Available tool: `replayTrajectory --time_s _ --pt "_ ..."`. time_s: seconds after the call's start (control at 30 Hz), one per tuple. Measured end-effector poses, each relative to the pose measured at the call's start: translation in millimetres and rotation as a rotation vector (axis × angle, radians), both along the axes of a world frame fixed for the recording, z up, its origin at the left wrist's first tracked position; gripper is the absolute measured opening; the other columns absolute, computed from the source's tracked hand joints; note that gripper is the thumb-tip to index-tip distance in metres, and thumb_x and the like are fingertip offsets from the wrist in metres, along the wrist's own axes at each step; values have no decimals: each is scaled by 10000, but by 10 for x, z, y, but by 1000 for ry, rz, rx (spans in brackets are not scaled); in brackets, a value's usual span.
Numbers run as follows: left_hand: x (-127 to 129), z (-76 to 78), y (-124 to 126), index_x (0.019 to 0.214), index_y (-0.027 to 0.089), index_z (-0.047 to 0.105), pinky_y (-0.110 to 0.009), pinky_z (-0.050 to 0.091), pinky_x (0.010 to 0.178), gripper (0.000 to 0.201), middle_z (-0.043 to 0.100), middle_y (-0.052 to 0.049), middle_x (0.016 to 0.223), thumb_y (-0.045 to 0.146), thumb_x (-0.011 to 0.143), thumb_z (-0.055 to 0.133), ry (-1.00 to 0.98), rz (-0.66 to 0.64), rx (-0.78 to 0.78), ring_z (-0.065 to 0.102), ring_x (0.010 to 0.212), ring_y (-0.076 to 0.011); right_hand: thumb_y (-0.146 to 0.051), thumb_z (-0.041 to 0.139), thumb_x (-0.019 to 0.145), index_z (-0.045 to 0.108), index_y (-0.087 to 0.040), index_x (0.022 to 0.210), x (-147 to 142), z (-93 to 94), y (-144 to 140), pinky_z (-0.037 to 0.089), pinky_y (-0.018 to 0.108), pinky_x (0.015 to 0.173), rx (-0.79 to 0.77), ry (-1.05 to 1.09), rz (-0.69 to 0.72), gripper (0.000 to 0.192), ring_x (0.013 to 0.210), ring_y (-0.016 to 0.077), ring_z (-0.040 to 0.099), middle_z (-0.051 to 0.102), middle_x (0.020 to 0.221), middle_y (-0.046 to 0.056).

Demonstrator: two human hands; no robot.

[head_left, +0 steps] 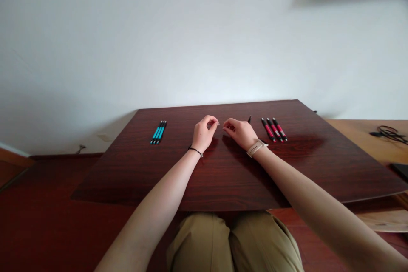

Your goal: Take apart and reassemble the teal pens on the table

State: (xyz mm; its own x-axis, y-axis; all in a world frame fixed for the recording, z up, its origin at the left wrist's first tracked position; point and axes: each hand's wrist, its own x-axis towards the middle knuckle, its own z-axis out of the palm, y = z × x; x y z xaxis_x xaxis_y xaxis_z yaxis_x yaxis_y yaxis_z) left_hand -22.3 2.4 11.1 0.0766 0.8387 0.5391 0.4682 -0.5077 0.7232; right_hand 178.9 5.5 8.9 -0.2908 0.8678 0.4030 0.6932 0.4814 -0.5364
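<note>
Grip: your right hand (240,133) pinches a slim black pen (249,119), its tip just showing; your left hand (204,132) curls shut, apparently empty. Three teal-and-black pens (158,131) lie sorted left on the dark wooden surface (223,178), three red-and-black pens (274,129) right.

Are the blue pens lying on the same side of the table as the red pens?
No, the blue pens lie left of both hands, while the red pens lie at the right.
</note>
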Motion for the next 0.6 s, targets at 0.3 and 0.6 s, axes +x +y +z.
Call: replayTrajectory --time_s 0.3,0.6 --pt "75 25 -50 964 224 700 -304 569 921 66 775 -33 998 267 986 655 -37 -94 -42 726 940 -182 -292 727 966 531 -256 1440 47 42 -31 534 309 763 13 103 38 514 841 241 778 833 976 33" --pt "82 24 -67 987 236 700 -313 567 915 59 780 -26 999 250 997 643 23 -66 1 725 918 -182 -273 695 993 468 -254 1557 56 16 -23 549 306 784 56 57 83 608 872 235 780 828 1000 31"
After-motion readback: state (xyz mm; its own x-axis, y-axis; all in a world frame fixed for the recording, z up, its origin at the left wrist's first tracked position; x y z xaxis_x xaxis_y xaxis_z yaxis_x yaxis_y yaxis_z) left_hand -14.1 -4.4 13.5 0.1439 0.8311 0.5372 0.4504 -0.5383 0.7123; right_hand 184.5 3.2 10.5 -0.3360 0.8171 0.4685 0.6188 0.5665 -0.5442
